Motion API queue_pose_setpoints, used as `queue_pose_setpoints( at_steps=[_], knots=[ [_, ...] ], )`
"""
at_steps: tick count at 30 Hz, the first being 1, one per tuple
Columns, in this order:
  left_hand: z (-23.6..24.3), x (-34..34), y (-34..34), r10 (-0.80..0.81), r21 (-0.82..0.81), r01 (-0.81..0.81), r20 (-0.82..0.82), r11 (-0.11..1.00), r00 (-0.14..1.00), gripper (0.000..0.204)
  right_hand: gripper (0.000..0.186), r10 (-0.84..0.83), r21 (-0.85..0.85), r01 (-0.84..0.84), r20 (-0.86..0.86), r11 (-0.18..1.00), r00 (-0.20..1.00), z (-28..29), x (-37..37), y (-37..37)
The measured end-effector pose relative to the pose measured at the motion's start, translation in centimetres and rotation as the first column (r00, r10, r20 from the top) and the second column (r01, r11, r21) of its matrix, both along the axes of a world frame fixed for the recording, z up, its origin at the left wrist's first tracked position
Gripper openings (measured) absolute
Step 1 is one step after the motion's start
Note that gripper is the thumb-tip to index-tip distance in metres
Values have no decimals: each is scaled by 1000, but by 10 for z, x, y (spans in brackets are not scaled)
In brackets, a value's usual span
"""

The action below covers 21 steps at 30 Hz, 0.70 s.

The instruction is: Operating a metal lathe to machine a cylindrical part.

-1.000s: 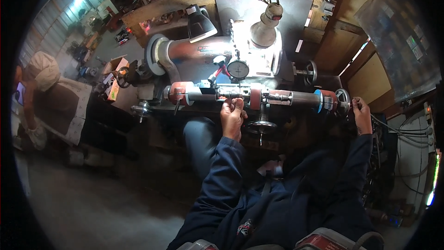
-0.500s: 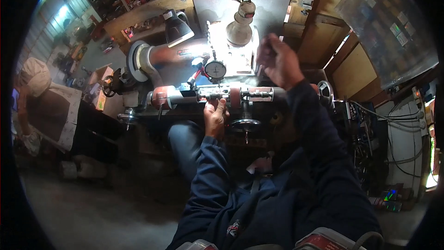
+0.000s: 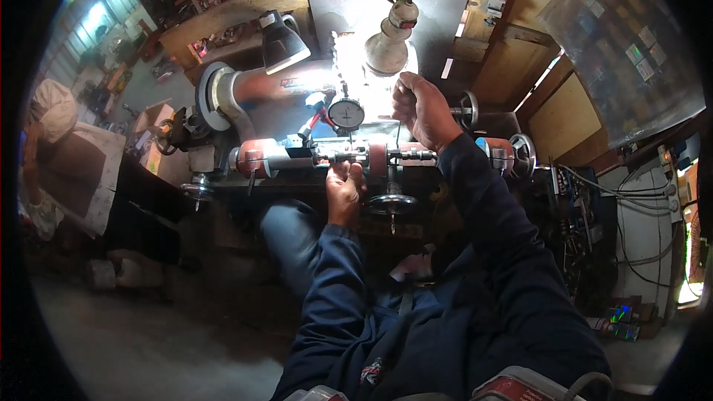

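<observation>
A round dial indicator stands over a metal shaft assembly that lies across the machine. Its plunger reaches down to the assembly. My left hand is closed from below on the assembly, thumb and fingertips pressed against it under the dial. Farther right, my right hand is curled into a loose fist beneath the lamp. By its fingers a thin bent rod, like a hex key, runs down to the right part of the assembly; the grip itself is partly hidden.
A bright work lamp hangs just behind my right hand. Handwheels stand at the front and right end of the machine. A second lamp head is at back left. At far left a person stands.
My right hand has come down and left toward the assembly, and the thin rod now shows below its fingers. My left hand stays on the assembly. The view has shifted slightly.
</observation>
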<state>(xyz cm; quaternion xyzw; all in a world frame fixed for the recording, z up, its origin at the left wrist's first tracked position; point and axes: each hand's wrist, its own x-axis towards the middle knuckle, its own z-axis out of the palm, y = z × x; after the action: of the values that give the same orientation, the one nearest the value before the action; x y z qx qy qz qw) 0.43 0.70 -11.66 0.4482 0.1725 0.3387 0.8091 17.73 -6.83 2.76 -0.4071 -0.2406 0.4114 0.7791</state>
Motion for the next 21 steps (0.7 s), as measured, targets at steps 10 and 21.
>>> queue_pose_setpoints(
  at_steps=[10,21],
  knots=[
    [11,1,-7,34,38,-33,-33,999,999,29,23,163,-98,-157,56,983,985,5,5,-9],
    [4,2,-6,-41,-7,41,70,999,997,25,39,100,-18,-104,473,994,876,-16,20,-8]
  ],
)
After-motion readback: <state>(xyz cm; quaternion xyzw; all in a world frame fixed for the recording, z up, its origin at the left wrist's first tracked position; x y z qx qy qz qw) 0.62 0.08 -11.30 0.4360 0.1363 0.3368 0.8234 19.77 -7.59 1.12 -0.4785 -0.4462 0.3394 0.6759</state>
